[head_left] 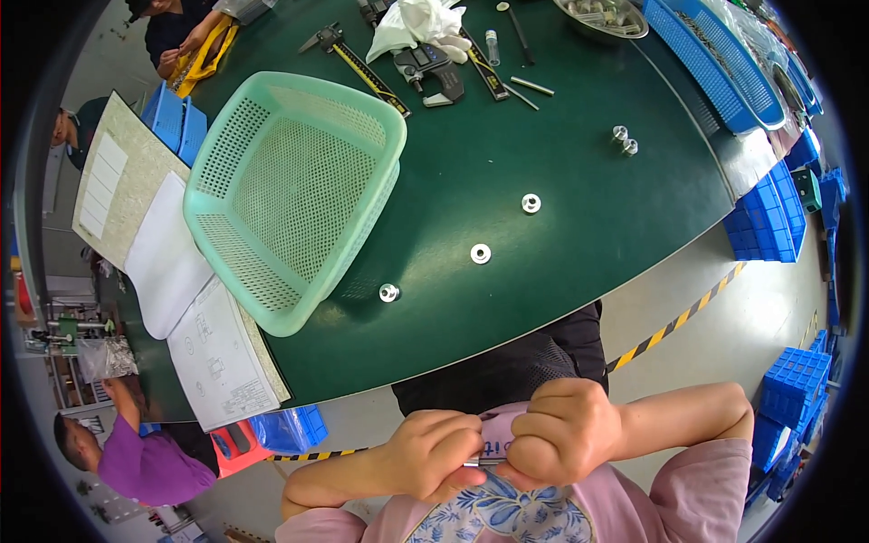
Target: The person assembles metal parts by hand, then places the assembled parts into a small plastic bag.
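Observation:
My left hand (pixel 433 454) and my right hand (pixel 563 436) are both closed, knuckles up, close in front of my chest. A small shiny metal part (pixel 472 461) shows at my left fingertips, mostly hidden by the fingers. My right fingers are curled towards it, a short gap away; what they grip is hidden. On the green table (pixel 579 244) beyond my hands stand a silver flanged metal part (pixel 389 292), a second one (pixel 481 254) and a third one (pixel 531 204), spaced in a slanting row. Two more silver parts (pixel 625 141) sit together farther right.
A mint-green perforated basket (pixel 201 217) stands left, beside a drawing sheet (pixel 222 353). At the back lie a caliper (pixel 367 72), a micrometer (pixel 433 74) and metal rods (pixel 532 86). A blue basket (pixel 715 63) is at the far right. Other people work at the left.

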Demonstrator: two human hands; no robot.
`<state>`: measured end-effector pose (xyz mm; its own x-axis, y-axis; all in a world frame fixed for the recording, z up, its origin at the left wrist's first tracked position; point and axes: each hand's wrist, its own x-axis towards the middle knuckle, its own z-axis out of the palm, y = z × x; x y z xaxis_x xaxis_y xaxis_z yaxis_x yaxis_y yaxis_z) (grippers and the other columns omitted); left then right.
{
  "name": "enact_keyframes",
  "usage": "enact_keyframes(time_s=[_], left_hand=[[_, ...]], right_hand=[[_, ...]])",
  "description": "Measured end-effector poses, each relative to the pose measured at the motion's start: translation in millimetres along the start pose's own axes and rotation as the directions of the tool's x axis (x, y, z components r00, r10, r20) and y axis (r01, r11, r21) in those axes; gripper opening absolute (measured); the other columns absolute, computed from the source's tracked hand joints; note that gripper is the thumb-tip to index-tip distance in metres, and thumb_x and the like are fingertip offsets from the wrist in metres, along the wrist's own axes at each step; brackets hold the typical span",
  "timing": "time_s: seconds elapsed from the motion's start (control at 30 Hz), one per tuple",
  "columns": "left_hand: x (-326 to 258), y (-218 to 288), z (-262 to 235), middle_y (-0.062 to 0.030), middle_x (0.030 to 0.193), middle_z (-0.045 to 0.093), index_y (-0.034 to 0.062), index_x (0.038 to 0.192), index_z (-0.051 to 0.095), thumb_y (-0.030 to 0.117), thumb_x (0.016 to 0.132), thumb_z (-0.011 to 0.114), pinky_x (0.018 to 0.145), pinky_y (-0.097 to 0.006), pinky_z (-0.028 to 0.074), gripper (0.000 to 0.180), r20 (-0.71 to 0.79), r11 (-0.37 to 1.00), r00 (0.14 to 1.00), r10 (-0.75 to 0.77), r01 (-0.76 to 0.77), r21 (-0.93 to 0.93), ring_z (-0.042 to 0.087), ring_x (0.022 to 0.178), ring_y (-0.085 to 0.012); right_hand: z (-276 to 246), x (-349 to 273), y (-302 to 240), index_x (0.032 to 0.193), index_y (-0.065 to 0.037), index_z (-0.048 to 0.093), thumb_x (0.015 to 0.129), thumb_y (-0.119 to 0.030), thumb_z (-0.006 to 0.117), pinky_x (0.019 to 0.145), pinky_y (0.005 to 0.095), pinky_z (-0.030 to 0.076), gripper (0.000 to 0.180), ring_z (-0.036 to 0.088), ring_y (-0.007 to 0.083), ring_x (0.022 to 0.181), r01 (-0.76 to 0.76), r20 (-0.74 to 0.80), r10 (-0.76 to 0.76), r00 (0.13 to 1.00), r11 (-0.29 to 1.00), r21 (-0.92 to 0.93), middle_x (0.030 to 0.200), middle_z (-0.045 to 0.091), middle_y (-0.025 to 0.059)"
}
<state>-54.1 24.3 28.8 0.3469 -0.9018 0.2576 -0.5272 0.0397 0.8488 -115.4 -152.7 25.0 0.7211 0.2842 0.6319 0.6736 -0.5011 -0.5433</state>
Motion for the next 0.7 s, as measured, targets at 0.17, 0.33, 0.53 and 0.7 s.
enact_keyframes(time_s=[0.17, 0.33, 0.53, 0.7], left_hand=[[-1.7, -1.9, -2.6, -0.0122, 0.07, 0.048, -0.0006, 0.074, 0.047, 0.029, 0.08, 0.049, 0.048, -0.032, 0.042, 0.031, -0.03, 0.999, 1.0, -0.008, 0.009, 0.041, 0.05, 0.054, -0.0269], [10.4, 1.2, -14.7, -0.0114, 0.076, 0.049, -0.0018, 0.086, 0.047, 0.024, 0.082, 0.047, 0.048, -0.032, 0.04, 0.026, 0.078, 0.954, 0.965, -0.25, 0.259, -0.149, 0.05, 0.055, -0.0255], [9.1, 7.5, -26.7, -0.0099, 0.057, 0.048, -0.0001, 0.068, 0.051, 0.018, 0.077, 0.056, 0.042, -0.027, 0.035, 0.021, 0.111, 0.856, 0.917, -0.384, 0.399, -0.329, 0.047, 0.048, -0.0204], [-4.4, 20.5, -40.4, -0.0089, 0.054, 0.048, 0.0013, 0.067, 0.052, 0.013, 0.075, 0.054, 0.039, -0.027, 0.032, 0.015, 0.142, 0.883, 0.932, -0.335, 0.363, -0.298, 0.046, 0.043, -0.0179]], right_hand=[[6.9, -2.2, 1.5, 0.054, -0.008, 0.039, 0.064, -0.021, 0.062, 0.037, 0.0225, 0.036, 0.029, 0.044, 0.0132, 0.04, -0.008, -0.029, 0.007, 1.0, 1.0, -0.005, 0.052, 0.044, 0.003], [-6.8, 6.3, 16.3, 0.056, -0.01, 0.037, 0.067, -0.025, 0.062, 0.036, 0.0228, 0.033, 0.031, 0.041, 0.0122, 0.038, -0.019, 0.151, 0.032, 0.988, 0.996, -0.091, 0.051, 0.041, 0.0009], [-1.6, 18.5, 11.1, 0.057, -0.011, 0.034, 0.064, -0.021, 0.059, 0.039, 0.0229, 0.029, 0.028, 0.038, 0.0109, 0.04, 0.043, 0.187, -0.004, 0.982, 0.978, -0.203, 0.05, 0.031, -0.0007], [-3.4, 25.7, -1.6, 0.055, -0.01, 0.034, 0.057, -0.014, 0.055, 0.037, 0.023, 0.028, 0.022, 0.035, 0.0105, 0.038, 0.052, 0.139, -0.038, 0.99, 0.994, -0.1, 0.049, 0.03, -0.0008]])
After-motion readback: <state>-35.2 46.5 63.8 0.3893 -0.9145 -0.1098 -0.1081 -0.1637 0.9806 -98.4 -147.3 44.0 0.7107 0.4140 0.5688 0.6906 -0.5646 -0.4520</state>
